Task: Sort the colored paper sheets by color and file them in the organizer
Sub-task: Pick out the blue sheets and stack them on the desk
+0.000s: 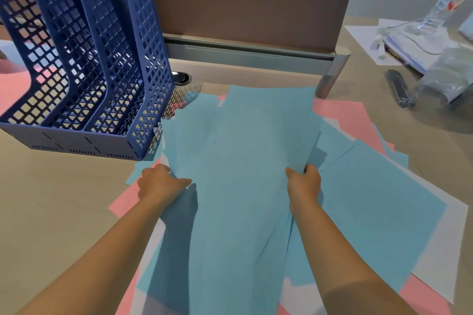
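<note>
Two hands hold a bundle of blue sheets (pixel 238 151) above a table (pixel 51 199), the left hand (pixel 160 183) gripping its left edge, the right hand (pixel 304 181) pinching its right edge. Its long axis runs away from the person toward the brown divider panel (pixel 243 2). Pink sheets (pixel 343 115), white sheets (pixel 435 250) and more blue lie scattered beneath. An empty blue three-slot organizer (pixel 84 64) stands just left, openings facing the person.
</note>
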The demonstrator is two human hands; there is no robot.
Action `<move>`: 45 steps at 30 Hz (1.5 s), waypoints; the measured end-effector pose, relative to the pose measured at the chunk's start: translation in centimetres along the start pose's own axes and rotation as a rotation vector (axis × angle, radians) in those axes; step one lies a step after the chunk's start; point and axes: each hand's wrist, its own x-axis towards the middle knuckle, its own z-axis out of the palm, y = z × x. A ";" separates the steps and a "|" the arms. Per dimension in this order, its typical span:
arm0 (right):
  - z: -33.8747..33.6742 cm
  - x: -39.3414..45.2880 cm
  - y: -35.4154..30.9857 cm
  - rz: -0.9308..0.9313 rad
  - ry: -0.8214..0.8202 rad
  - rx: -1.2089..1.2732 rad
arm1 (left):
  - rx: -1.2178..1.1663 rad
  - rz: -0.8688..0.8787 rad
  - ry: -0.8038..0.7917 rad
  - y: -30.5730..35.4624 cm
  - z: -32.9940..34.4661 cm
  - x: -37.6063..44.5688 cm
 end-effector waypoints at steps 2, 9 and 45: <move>-0.2 1.0 0.2 0.048 0.150 -0.095 | 0.052 0.070 0.023 0.7 0.1 0.3; -0.2 2.7 -1.0 0.192 0.223 -0.138 | -0.130 0.010 -0.032 2.5 0.2 2.8; 5.3 1.6 -2.4 -0.323 -0.385 -0.933 | -0.755 -0.163 -0.130 -2.2 -0.8 6.3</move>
